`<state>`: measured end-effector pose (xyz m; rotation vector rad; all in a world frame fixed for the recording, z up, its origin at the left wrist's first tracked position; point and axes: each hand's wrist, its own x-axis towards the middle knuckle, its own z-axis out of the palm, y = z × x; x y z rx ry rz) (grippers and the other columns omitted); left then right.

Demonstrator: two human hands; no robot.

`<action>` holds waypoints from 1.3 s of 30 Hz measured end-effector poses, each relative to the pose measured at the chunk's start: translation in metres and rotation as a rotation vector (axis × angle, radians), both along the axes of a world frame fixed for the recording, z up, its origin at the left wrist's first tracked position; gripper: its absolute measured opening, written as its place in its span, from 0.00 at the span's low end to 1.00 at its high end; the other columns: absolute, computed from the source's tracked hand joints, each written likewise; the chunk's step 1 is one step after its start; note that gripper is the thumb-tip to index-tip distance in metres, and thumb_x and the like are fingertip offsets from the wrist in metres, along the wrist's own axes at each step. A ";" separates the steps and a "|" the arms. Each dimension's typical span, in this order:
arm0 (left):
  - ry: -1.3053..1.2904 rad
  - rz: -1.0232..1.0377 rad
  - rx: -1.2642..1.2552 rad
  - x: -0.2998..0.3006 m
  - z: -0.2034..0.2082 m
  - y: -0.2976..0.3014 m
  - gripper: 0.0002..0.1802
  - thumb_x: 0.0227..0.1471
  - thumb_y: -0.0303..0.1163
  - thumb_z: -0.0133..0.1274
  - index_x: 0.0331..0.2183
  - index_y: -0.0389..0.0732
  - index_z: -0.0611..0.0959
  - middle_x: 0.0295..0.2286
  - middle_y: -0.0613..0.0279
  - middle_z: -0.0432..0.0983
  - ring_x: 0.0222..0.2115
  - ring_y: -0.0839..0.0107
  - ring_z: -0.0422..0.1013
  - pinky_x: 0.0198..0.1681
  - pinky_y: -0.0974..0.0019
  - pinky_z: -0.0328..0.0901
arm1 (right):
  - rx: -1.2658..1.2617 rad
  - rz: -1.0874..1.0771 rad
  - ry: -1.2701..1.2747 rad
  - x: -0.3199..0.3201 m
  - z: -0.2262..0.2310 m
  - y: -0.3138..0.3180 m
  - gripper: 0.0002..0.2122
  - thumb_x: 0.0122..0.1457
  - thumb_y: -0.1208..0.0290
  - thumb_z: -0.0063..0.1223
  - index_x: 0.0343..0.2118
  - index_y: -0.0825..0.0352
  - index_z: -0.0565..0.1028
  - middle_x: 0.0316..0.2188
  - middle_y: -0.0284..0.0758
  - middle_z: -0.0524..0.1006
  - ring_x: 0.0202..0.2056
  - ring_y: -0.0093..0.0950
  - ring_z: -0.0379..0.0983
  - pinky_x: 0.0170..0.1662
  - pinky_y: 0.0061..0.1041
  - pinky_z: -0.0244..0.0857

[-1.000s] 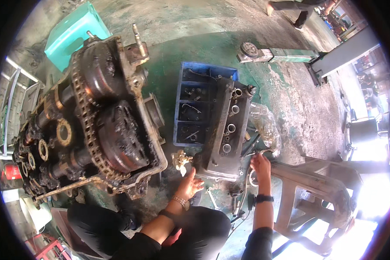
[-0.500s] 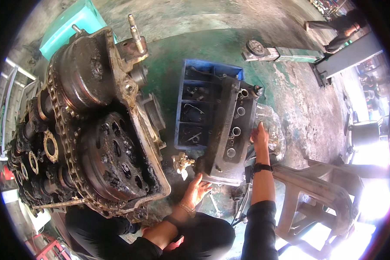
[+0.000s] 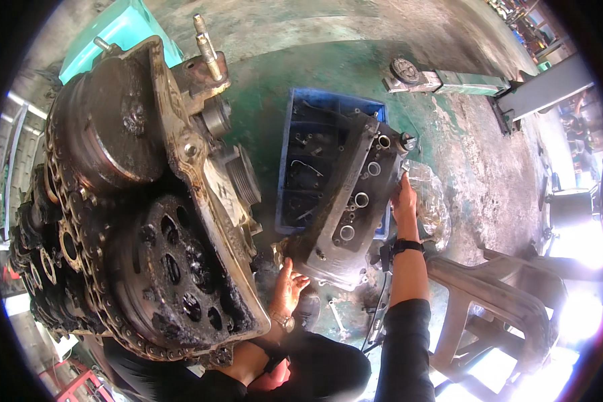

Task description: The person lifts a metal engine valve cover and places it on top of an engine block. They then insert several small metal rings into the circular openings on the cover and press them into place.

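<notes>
A dark engine valve cover (image 3: 345, 201) with a row of round holes is held tilted between my hands. My left hand (image 3: 289, 289) grips its near left corner, thumb up along the edge and the other fingers partly under it. On the cover's right edge, my right hand (image 3: 405, 201) is closed, its fingertips hidden beneath. Behind and below the cover lies a blue divided tray (image 3: 283, 154) with small metal parts. To the left stands a large oily engine (image 3: 174, 248) with a timing chain and perforated round gear.
A clear plastic bag (image 3: 430, 201) lies right of the cover. Nearer me is a wrench (image 3: 337, 315) on the floor. A grey metal frame (image 3: 496, 301) stands at the right, a lift arm (image 3: 462, 83) extends at the back, and a turquoise bin (image 3: 114, 33) is behind the engine.
The valve cover has turned slightly, its near end swinging left over the light metal part, with both hands still on it. My view has shifted, and the engine looks larger.
</notes>
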<state>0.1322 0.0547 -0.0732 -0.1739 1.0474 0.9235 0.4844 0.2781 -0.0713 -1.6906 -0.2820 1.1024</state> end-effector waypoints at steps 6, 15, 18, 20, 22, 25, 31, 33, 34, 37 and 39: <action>0.053 0.017 0.034 -0.001 -0.005 0.008 0.37 0.52 0.62 0.61 0.50 0.45 0.69 0.35 0.62 0.66 0.34 0.68 0.70 0.48 0.57 0.68 | -0.027 -0.037 -0.048 -0.011 0.005 0.013 0.16 0.61 0.48 0.59 0.30 0.57 0.77 0.21 0.24 0.73 0.18 0.18 0.63 0.20 0.22 0.50; -0.090 -0.052 0.095 -0.003 0.005 0.022 0.35 0.54 0.57 0.61 0.51 0.40 0.75 0.45 0.57 0.77 0.45 0.65 0.74 0.46 0.59 0.70 | -0.076 0.075 -0.106 -0.011 0.015 0.027 0.16 0.56 0.50 0.64 0.33 0.59 0.79 0.18 0.23 0.66 0.17 0.17 0.58 0.21 0.21 0.48; -0.111 -0.012 0.084 -0.002 0.005 0.027 0.28 0.56 0.49 0.62 0.49 0.37 0.78 0.44 0.57 0.79 0.43 0.61 0.76 0.48 0.56 0.72 | -0.071 0.090 -0.087 -0.011 0.019 0.026 0.18 0.54 0.49 0.66 0.34 0.60 0.80 0.18 0.23 0.66 0.18 0.17 0.58 0.21 0.22 0.47; -0.101 0.024 0.098 -0.001 0.005 0.031 0.26 0.58 0.45 0.61 0.48 0.35 0.78 0.45 0.56 0.79 0.45 0.60 0.76 0.50 0.54 0.72 | -0.092 0.055 -0.080 -0.010 0.020 0.023 0.20 0.52 0.49 0.68 0.38 0.61 0.80 0.21 0.24 0.68 0.18 0.17 0.58 0.22 0.22 0.48; -0.117 0.034 0.080 -0.002 0.006 0.033 0.23 0.60 0.41 0.59 0.48 0.33 0.78 0.46 0.53 0.79 0.47 0.59 0.76 0.53 0.49 0.70 | -0.074 0.073 -0.089 -0.010 0.020 0.017 0.21 0.53 0.48 0.67 0.39 0.61 0.80 0.22 0.25 0.69 0.18 0.18 0.59 0.22 0.22 0.49; -0.118 0.091 0.135 -0.004 0.011 0.033 0.23 0.60 0.41 0.59 0.48 0.32 0.78 0.46 0.52 0.79 0.46 0.59 0.76 0.53 0.49 0.70 | -0.085 0.060 -0.109 -0.009 0.018 0.008 0.22 0.54 0.46 0.65 0.41 0.60 0.79 0.26 0.26 0.73 0.18 0.19 0.62 0.22 0.20 0.52; -0.107 0.015 0.155 -0.014 0.016 0.035 0.22 0.59 0.43 0.59 0.49 0.38 0.79 0.47 0.58 0.79 0.47 0.61 0.76 0.52 0.49 0.69 | 0.007 0.144 0.015 0.000 0.012 -0.003 0.22 0.56 0.45 0.63 0.42 0.61 0.79 0.21 0.26 0.71 0.17 0.21 0.66 0.21 0.22 0.61; -0.089 -0.005 0.145 -0.015 0.014 0.036 0.23 0.59 0.45 0.59 0.49 0.40 0.80 0.47 0.60 0.80 0.47 0.62 0.76 0.53 0.48 0.68 | -0.015 0.170 0.017 0.007 0.009 -0.005 0.22 0.57 0.46 0.62 0.42 0.62 0.78 0.24 0.29 0.73 0.20 0.22 0.68 0.24 0.23 0.64; -0.073 -0.012 0.138 -0.015 0.013 0.035 0.23 0.59 0.46 0.59 0.49 0.41 0.80 0.47 0.61 0.80 0.46 0.63 0.76 0.53 0.48 0.67 | -0.027 0.184 0.018 0.010 0.008 -0.006 0.22 0.57 0.46 0.62 0.42 0.62 0.78 0.25 0.30 0.73 0.21 0.22 0.70 0.25 0.24 0.66; -0.039 -0.053 0.116 -0.017 0.011 0.034 0.23 0.59 0.49 0.58 0.47 0.42 0.80 0.46 0.61 0.80 0.45 0.64 0.76 0.54 0.49 0.65 | -0.037 0.148 0.085 0.022 0.004 -0.012 0.24 0.58 0.46 0.59 0.45 0.64 0.76 0.34 0.35 0.75 0.33 0.27 0.74 0.33 0.28 0.69; -0.038 -0.069 0.098 -0.019 0.011 0.034 0.25 0.59 0.49 0.58 0.49 0.40 0.79 0.47 0.60 0.80 0.46 0.63 0.75 0.55 0.48 0.64 | 0.093 0.169 0.137 0.031 0.005 -0.015 0.28 0.60 0.45 0.57 0.50 0.67 0.73 0.41 0.38 0.74 0.40 0.30 0.73 0.41 0.32 0.69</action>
